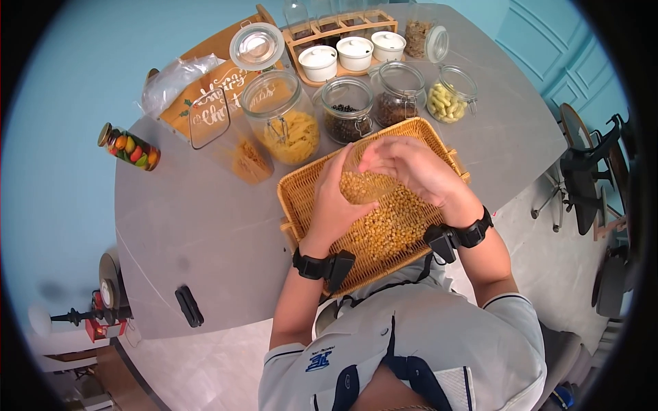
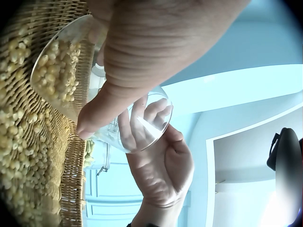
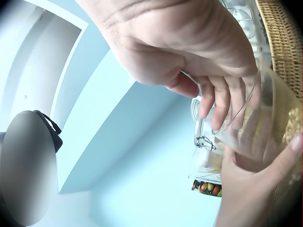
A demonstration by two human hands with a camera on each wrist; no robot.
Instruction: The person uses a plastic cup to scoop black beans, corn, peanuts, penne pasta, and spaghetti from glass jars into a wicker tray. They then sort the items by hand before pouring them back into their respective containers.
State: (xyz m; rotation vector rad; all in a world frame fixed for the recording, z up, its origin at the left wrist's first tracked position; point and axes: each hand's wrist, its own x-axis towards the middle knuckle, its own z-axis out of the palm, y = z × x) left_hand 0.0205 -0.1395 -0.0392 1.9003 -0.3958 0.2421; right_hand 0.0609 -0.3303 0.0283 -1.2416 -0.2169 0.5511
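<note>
My left hand (image 1: 332, 205) grips a clear glass jar (image 1: 370, 183) over the wicker basket (image 1: 299, 185), with thumb and fingers on either side of it. Yellow corn kernels (image 1: 387, 231) cover much of the basket's bottom. In the left wrist view the jar leans, and kernels (image 2: 59, 68) show through its lower end. Cupped near the upper end is my right hand (image 1: 418, 168), its thumb off the glass. The right fingers (image 3: 220, 97) lie at the glass edge, partly seen through it in the right wrist view.
Behind the basket stand glass jars of pasta (image 1: 291, 137), black grains (image 1: 348, 123), brown contents (image 1: 397, 109) and pale yellow pieces (image 1: 447, 104). A wooden rack (image 1: 315, 72) holds white lidded pots. A colourful jar (image 1: 130, 147) and a black object (image 1: 189, 306) are on the left.
</note>
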